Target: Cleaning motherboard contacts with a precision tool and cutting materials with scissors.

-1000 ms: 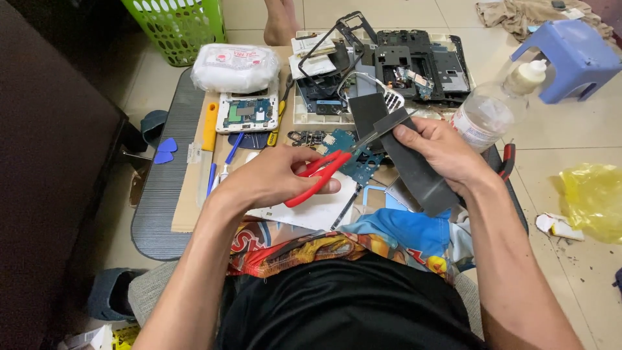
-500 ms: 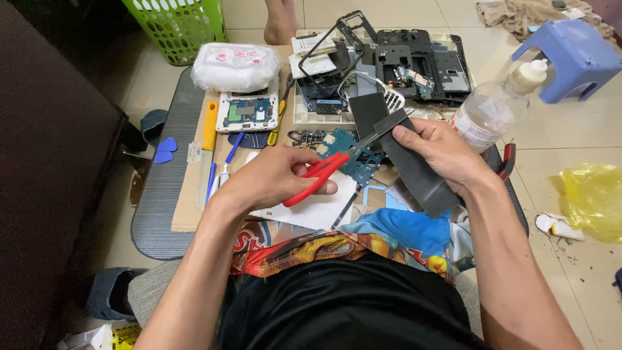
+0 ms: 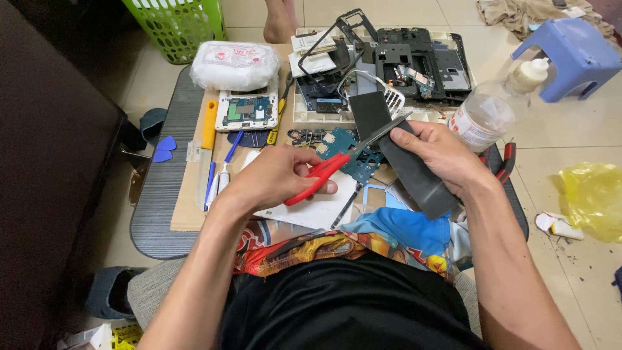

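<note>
Head cam: left hand point(image 3: 275, 174) gripping red-handled scissors point(image 3: 337, 162), blades on edge of a dark sheet point(image 3: 402, 159), fingers thru the loops. Right hand point(image 3: 444, 155) pinching that sheet above the cluttered board point(image 3: 188, 207), w/ clear bottle point(image 3: 486, 113) just beside

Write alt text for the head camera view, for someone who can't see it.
The left hand works red-handled scissors whose blades meet the edge of a dark flat rectangular sheet held by the right hand. Beyond lie a white open phone with a green circuit board, black phone frames, a clear plastic bottle, a green plastic basket and a blue plastic stool.
</note>
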